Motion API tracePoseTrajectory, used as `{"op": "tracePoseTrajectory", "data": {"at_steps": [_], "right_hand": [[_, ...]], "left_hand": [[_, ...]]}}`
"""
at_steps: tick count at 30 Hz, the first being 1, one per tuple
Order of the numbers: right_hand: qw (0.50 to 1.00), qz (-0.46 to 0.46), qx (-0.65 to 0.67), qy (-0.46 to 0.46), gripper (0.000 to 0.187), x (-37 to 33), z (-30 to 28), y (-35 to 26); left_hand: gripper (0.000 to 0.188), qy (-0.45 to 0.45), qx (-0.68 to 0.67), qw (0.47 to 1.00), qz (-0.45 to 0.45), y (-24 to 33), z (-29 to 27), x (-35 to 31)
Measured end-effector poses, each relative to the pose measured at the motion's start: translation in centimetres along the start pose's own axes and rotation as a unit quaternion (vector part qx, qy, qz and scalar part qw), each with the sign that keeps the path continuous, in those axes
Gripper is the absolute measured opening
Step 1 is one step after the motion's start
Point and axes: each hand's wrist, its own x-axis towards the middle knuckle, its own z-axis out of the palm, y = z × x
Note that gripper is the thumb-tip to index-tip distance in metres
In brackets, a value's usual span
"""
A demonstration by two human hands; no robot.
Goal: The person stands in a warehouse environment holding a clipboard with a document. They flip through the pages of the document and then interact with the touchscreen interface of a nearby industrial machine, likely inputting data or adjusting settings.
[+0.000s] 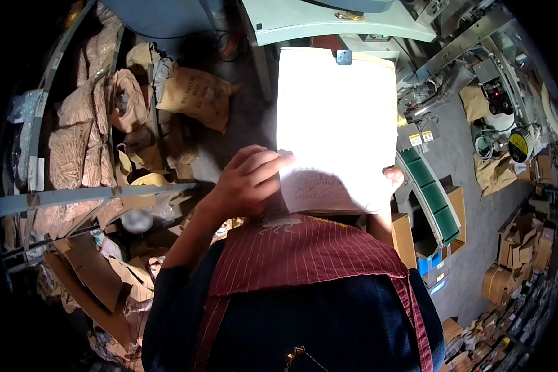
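Observation:
In front of my chest is a clipboard with a dark metal clip [344, 57] at its far end. White paper [336, 111] covers it, glaringly bright over most of its surface. Handwritten lines show in the shaded part nearest me. My right hand [392, 178] grips the right edge, thumb on top and the other fingers hidden beneath. At the left edge, my left hand [249, 181] has its fingers apart and partly bent, with the fingertips reaching onto the page. Its thumb cannot be made out clearly. A maroon striped apron [304, 254] lies just below the paper.
Shelves on the left hold clear bags of brown pieces [70, 155] and paper sacks [195, 96]. A pale machine table [335, 25] stands ahead. To the right are a green conveyor [429, 192], machinery [496, 93] and cardboard boxes [501, 282]. Flattened cardboard [90, 282] lies lower left.

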Motion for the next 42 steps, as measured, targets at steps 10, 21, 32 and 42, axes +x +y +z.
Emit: {"op": "tracePoseTrajectory", "data": {"at_steps": [10,21,32,42], "right_hand": [[1.000,-0.007,-0.019,0.023,0.075,-0.1,1.3,0.1],[0.999,-0.018,-0.012,0.044,0.072,-1.0,-1.4,-0.5],[1.000,-0.003,0.015,0.026,0.075,-1.3,-0.7,-0.1],[0.999,-0.004,-0.013,0.051,0.072,-1.7,-1.4,0.0]], "left_hand": [[0.016,-0.004,-0.008,1.000,-0.001,-0.3,0.1,0.4],[0.014,0.005,-0.021,1.000,-0.007,0.1,0.3,0.4],[0.008,-0.001,-0.023,1.000,-0.003,0.6,0.4,0.4],[0.004,0.006,-0.012,1.000,-0.010,0.8,0.1,-0.1]]}}
